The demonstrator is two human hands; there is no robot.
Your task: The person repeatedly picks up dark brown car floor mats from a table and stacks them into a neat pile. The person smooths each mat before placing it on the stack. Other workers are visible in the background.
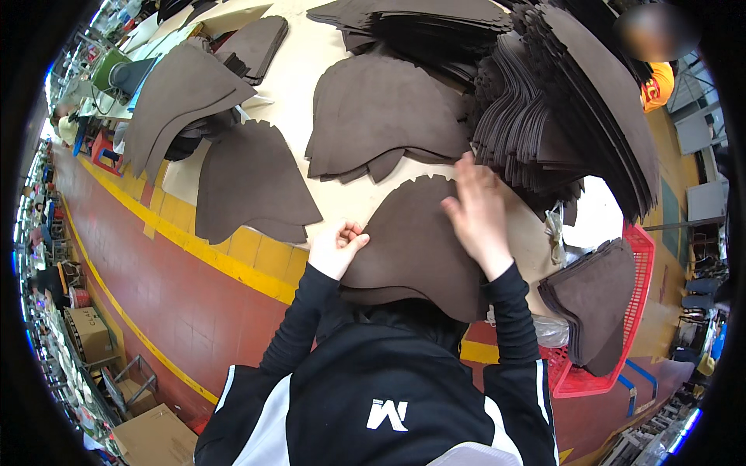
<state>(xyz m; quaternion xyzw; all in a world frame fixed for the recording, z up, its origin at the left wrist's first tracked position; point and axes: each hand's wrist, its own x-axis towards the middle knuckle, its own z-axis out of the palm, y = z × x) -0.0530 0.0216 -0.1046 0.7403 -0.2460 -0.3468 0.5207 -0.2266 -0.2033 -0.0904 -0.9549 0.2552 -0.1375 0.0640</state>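
Note:
A dark brown cut panel (pixel 416 241) with a notched curved top edge lies on the table directly before me; a second edge shows beneath its lower side. At its left edge is my left hand (pixel 336 245), fingers curled and thumb pressed toward the panel's rim, apparently pinching it. My right hand (pixel 479 213) rests over the upper right edge with fingers stretched out, slightly smeared by motion. Just beyond lies a stack of similar panels (pixel 385 113). To the left, another brown panel (pixel 249 182) hangs partly over the table edge.
Tall fanned stacks of brown panels (pixel 590 101) fill the right back of the table (pixel 303 85). More panels (pixel 594 303) lie in a red plastic basket (pixel 643 272) at the right. Further panels (pixel 183 101) sit at left. Another person (pixel 659 85) stands far right.

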